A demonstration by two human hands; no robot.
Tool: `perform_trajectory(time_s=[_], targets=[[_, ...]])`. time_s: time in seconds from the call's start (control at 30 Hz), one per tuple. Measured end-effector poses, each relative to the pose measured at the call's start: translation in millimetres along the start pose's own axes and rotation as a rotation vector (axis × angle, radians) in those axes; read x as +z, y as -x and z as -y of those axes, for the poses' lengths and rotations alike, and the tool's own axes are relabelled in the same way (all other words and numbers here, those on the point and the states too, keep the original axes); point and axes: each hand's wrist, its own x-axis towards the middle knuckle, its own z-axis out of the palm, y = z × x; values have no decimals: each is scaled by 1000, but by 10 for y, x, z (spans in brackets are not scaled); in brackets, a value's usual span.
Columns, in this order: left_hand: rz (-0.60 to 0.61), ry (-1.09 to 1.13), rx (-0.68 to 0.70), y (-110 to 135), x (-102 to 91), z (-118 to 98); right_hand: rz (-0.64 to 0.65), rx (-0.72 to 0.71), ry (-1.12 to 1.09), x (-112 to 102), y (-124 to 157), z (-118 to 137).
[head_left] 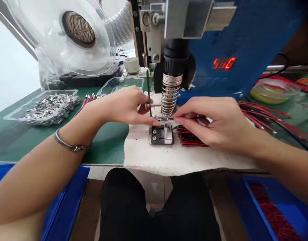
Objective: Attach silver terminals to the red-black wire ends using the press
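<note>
While both hands are meeting under the coiled nozzle (pixel 171 97) of the blue machine (pixel 244 43), the left hand (pixel 124 105) is pinching its fingers together on a tiny metal piece at the small block (pixel 162 134); the right hand (pixel 214 122) is pinching a thin red wire (pixel 191 117), feeding its tip in level, probably so the end sits right below the nozzle; a stack of red wires (pixel 191 139) is lying under that hand on the white cloth (pixel 169 157); more red wires (pixel 269 118) are fanning out at the right; a tray of metal sleeves (pixel 50 105) is sitting at the left beneath a clear reel (pixel 68 33); an upright rod (pixel 148 90) is crowding the left fingers.
</note>
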Motion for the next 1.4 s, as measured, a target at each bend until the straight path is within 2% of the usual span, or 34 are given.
perform_trajectory(time_s=[0.4,1.1,1.4], targets=[[8,47,-28,11,16,24,18,65,1,-23,21,9],[-9,57,2,4,32,52,13,38,4,-23,3,12],[-5,55,-25,6,39,50,7,32,-2,-27,10,7]])
